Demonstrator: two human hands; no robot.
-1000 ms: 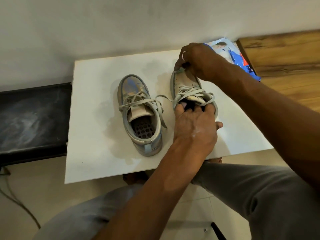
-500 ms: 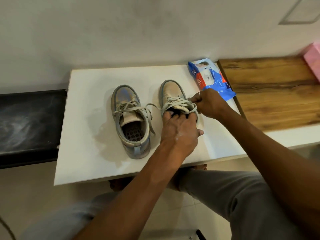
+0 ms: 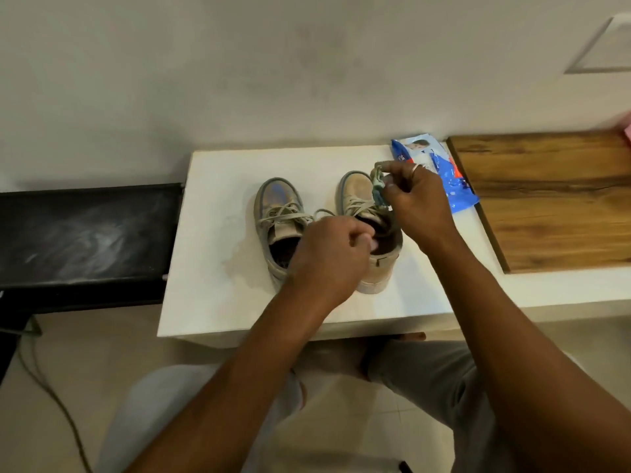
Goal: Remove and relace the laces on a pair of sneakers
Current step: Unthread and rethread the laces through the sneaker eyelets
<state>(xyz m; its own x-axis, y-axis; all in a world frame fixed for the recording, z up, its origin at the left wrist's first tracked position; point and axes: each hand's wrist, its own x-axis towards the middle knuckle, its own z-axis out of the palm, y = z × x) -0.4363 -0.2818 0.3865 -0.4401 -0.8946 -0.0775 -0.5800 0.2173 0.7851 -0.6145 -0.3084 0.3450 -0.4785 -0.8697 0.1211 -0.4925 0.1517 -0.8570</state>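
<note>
Now, looking down from the head view, I am seeing both sneakers sitting side by side on the white table [image 3: 218, 268], toes pointing away from me. My right hand [image 3: 418, 204] is pinching a bunched length of lace [image 3: 376, 184], holding it raised above the front of the right sneaker [image 3: 356, 194]. My left hand [image 3: 333, 259] is curling its fingers at that shoe's collar and, as far as I can tell, gripping it, though the fingertips are partly hidden. The left sneaker [image 3: 273, 206] is lying laced and untouched just beside it. I am judging the danger to be in the pull: if my left grip is slipping, the shoe could be tipping or sliding toward the blue packet [image 3: 454, 192]. Tugging at an angle could be jamming the bunched lace in an eyelet. The loose loop [image 3: 323, 212] between the shoes could be snagging the other sneaker's lacing.
</note>
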